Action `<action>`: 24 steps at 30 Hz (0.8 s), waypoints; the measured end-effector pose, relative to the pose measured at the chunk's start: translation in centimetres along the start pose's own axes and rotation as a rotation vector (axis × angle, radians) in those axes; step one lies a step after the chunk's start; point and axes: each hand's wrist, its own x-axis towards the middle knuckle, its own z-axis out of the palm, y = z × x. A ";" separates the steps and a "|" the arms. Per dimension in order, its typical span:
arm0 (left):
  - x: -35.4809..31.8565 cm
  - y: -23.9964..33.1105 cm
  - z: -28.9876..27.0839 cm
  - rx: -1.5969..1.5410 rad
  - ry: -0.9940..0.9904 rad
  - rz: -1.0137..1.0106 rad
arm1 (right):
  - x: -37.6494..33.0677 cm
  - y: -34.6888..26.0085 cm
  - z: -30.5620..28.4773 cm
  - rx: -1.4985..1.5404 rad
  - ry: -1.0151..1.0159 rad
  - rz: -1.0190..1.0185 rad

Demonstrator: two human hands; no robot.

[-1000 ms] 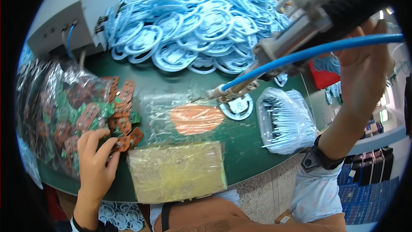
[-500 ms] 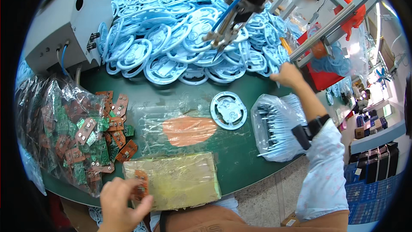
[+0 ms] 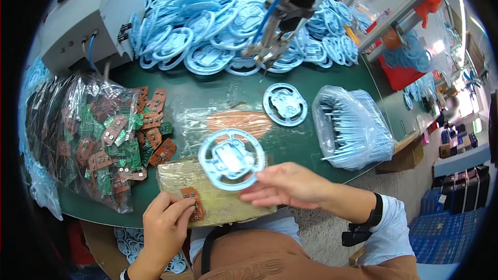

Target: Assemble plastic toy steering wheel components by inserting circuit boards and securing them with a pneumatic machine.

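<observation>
My right hand (image 3: 284, 185) holds a round light-blue plastic frame (image 3: 231, 158) by its lower right rim, just above a yellowish pad (image 3: 228, 205) at the table's near edge. My left hand (image 3: 167, 221) pinches a small brown circuit board (image 3: 192, 203) that rests on the left end of that pad. A second round blue frame (image 3: 285, 104) lies flat on the green table (image 3: 197, 96) farther back. An orange patch under clear film (image 3: 239, 121) lies between the two frames.
A big heap of blue frames (image 3: 218, 26) fills the back. A hanging pneumatic tool (image 3: 277, 36) with a blue hose dangles above it. An open bag of green and brown circuit boards (image 3: 98, 140) sits left, a bag of blue parts (image 3: 353, 129) right, a grey machine (image 3: 78, 26) back left.
My right hand came back from the heap with a blue frame and holds it over the pad. My left hand now pinches a brown board on the pad. The hanging tool swung away.
</observation>
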 end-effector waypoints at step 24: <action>3.4 1.6 -1.1 -0.073 -0.352 0.292 | -3.5 -0.9 -2.4 -1.558 0.301 -0.899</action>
